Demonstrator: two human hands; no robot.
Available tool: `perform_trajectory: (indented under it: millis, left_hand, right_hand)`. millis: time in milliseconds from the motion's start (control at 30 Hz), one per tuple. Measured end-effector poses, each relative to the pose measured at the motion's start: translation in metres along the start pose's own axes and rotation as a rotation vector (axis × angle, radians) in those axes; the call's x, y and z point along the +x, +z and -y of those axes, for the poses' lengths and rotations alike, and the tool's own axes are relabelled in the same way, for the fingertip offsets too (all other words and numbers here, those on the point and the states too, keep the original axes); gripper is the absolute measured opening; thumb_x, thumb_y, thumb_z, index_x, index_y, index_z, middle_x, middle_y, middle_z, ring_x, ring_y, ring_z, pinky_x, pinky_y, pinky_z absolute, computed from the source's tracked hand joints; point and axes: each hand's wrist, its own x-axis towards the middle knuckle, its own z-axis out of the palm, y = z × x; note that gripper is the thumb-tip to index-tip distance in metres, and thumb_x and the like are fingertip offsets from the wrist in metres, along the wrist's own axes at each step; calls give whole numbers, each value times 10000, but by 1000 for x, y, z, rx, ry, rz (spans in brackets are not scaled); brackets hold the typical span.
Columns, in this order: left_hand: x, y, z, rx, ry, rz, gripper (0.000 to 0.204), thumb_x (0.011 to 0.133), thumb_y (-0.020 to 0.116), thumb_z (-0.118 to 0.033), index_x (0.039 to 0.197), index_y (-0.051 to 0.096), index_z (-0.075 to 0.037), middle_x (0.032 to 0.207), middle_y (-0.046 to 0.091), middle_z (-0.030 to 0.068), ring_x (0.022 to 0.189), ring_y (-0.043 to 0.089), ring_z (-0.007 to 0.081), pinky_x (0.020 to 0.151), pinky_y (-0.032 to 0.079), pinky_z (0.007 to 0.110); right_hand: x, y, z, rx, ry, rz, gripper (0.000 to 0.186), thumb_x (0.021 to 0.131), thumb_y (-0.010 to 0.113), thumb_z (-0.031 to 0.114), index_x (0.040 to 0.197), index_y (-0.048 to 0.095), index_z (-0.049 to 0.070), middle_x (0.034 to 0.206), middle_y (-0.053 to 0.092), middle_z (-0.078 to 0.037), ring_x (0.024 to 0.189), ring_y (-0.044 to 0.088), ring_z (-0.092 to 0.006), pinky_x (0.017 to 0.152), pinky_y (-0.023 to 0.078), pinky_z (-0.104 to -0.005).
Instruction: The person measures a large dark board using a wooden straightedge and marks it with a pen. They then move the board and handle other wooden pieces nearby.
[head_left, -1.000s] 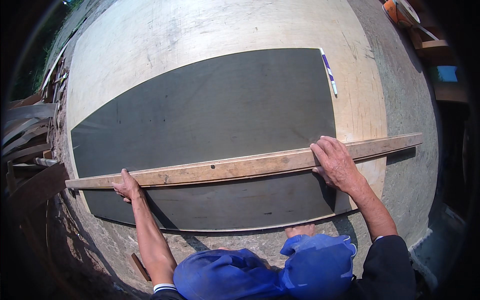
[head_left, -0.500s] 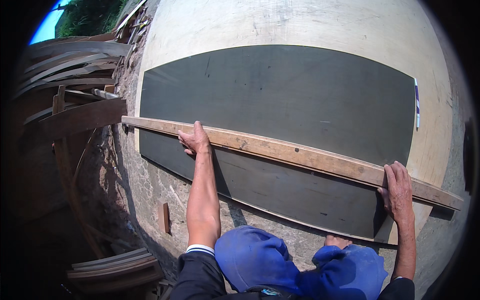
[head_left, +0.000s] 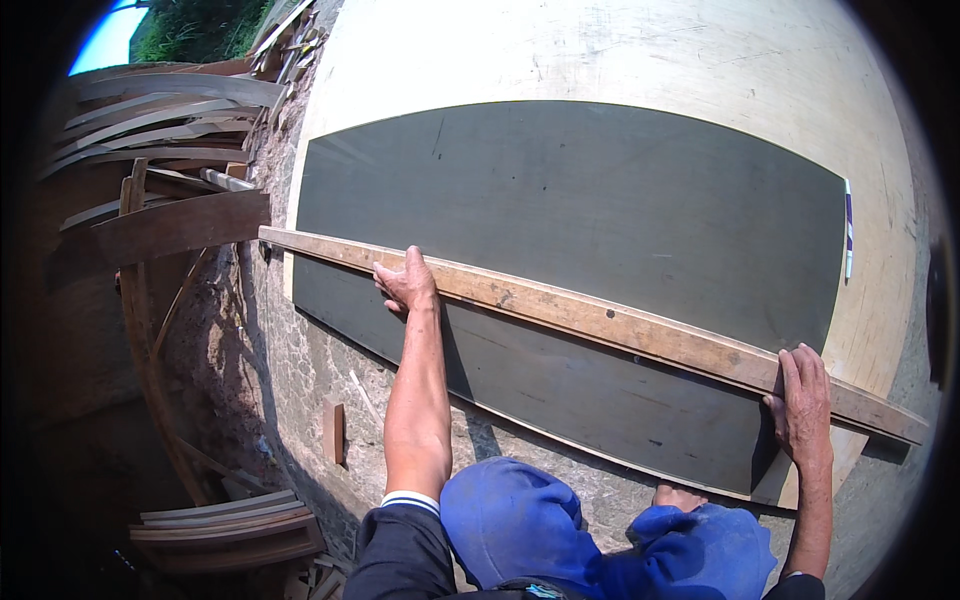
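A long wooden bar [head_left: 560,305] lies slantwise across a dark grey sheet [head_left: 570,190] with a curved far edge. My left hand [head_left: 408,280] is closed on the bar left of its middle, with the thumb on top and the fingers curled at its near side. Close to the bar's right end, my right hand [head_left: 803,405] wraps over it, fingers on the top face. Both ends of the bar stick out past the sheet's sides. Beneath the sheet is a larger pale board [head_left: 450,70].
A white and purple pen [head_left: 849,230] lies by the sheet's right edge. Curved wooden pieces [head_left: 180,95] are piled at the far left, and another stack [head_left: 225,530] stands at the near left. A small wood block [head_left: 333,433] rests on the rough ground. My blue-clad knees [head_left: 515,525] are close to the sheet.
The scene has shifted slightly to the right in the picture. Both hands keep their hold on the bar, which shows no clear movement across the sheet.
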Motion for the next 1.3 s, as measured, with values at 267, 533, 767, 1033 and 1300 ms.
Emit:
perform_trajectory:
  millis: [267, 533, 767, 1033, 1300]
  left_hand:
    - [2, 3, 2, 25, -1, 3, 1006, 794, 661, -509, 1589, 259, -40, 1664, 260, 167, 1576, 133, 273, 1236, 16, 552]
    - [-1, -1, -2, 38, -9, 15, 1001, 800, 659, -513, 1590, 255, -49, 1666, 254, 160, 1577, 130, 263, 1234, 21, 559]
    - [0, -1, 0, 18, -2, 28, 1006, 802, 667, -526, 1590, 256, -53, 1666, 258, 157, 1577, 124, 259, 1233, 18, 559]
    - [5, 4, 3, 107, 39, -56, 1005, 760, 666, -563, 1545, 354, -19, 1575, 403, 197, 1479, 352, 339, 1214, 133, 583]
    - [17, 7, 8, 137, 50, -43, 1009, 781, 678, -571, 1551, 348, -10, 1581, 386, 206, 1490, 327, 344, 1195, 139, 613]
  right_hand:
    - [-1, 1, -1, 6, 1, -4, 762, 693, 806, -4, 1385, 489, 3, 1373, 490, -207, 1368, 437, -398, 1160, 378, -496]
    - [-2, 2, -1, 1, 1, -12, 753, 694, 806, -2, 1381, 497, 7, 1375, 490, -207, 1375, 432, -399, 1163, 373, -499]
    - [0, 1, 1, 4, 20, 9, 752, 698, 815, 14, 1380, 498, 5, 1373, 489, -204, 1374, 432, -398, 1166, 372, -495]
    - [2, -7, -3, 14, -60, -6, 773, 685, 853, 93, 1369, 501, 18, 1338, 507, -175, 1339, 463, -381, 1141, 397, -491]
    - [3, -9, -4, -35, -75, 1, 715, 747, 851, 192, 1353, 515, 18, 1320, 527, -158, 1330, 476, -347, 1141, 397, -481]
